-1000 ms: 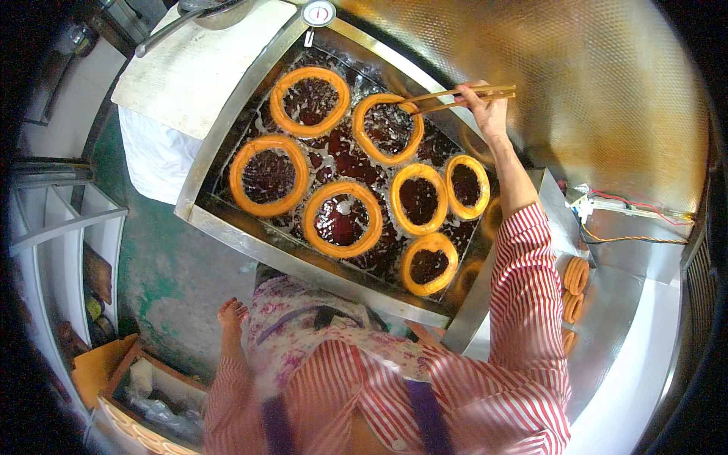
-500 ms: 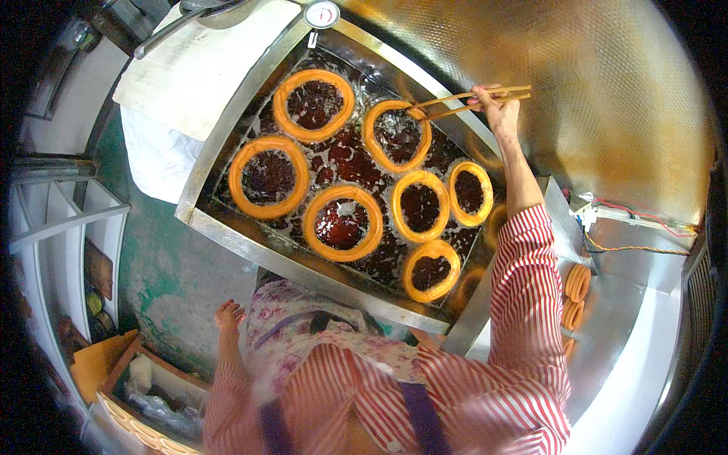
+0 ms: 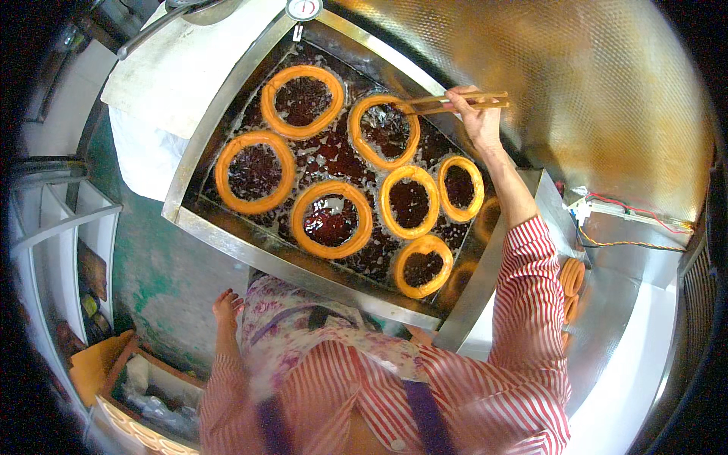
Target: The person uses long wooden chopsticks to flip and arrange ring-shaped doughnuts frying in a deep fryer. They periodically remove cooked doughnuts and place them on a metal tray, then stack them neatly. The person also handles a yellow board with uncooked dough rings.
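My right hand (image 3: 476, 121) grips a pair of long wooden chopsticks (image 3: 434, 103) over the far right side of the fryer. Their tips touch the upper right edge of a golden fried dough ring (image 3: 413, 140). Several similar rings, some round and some oval, float in dark bubbling oil inside the metal fryer (image 3: 227, 244). One near ring (image 3: 400, 274) has a narrower hole. My left hand (image 3: 227, 305) hangs below the fryer's near left side, holding nothing, its fingers loosely apart.
A dial thermometer (image 3: 304, 8) sits at the fryer's far corner. White cloth (image 3: 182, 68) covers a surface to the left, with a long-handled pan on it. Fried rings (image 3: 572, 277) lie on metal at right, below wires (image 3: 629, 201). Shelves (image 3: 57, 227) and a box (image 3: 163, 379) stand left.
The chopsticks have drawn closer together at the ring's edge. The fryer and its rings sit slightly further left in the view. My left hand still hangs at the side.
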`<state>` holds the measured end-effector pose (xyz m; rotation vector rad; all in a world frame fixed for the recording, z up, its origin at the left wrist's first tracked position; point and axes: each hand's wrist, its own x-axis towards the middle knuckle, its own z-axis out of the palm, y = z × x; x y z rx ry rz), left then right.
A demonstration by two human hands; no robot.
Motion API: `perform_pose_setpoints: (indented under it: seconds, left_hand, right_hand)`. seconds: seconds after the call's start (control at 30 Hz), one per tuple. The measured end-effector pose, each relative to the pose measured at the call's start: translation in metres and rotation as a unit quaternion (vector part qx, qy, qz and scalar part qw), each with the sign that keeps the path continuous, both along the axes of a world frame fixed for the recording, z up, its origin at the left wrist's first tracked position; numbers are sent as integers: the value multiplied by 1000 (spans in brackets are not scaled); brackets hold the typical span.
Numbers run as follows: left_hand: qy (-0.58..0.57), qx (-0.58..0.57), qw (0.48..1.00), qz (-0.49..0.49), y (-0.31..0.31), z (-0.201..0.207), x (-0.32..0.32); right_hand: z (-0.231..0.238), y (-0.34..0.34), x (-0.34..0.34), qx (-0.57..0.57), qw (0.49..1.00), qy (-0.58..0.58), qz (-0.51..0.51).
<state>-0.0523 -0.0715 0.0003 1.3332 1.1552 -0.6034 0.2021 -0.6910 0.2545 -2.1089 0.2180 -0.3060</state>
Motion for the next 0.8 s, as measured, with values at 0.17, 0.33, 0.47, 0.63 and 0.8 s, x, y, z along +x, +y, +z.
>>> perform_pose_setpoints:
  seconds: [0.17, 0.33, 0.47, 0.63, 0.8]
  left_hand:
    - [4, 1, 1000, 15, -1, 8, -1]
    - [27, 30, 999, 25, 5, 5, -5]
    - [35, 41, 998, 31, 6, 4, -6]
    - [10, 28, 999, 33, 9, -1, -8]
    - [12, 25, 998, 53, 11, -11, -11]
  right_hand:
    - [7, 19, 13, 18, 1000, 15, 18]
    - [10, 19, 14, 79, 996, 38, -13]
    - [3, 4, 16, 46, 998, 33, -17]
    - [10, 4, 22, 3, 999, 51, 8]
    - [10, 9, 16, 32, 997, 64, -39]
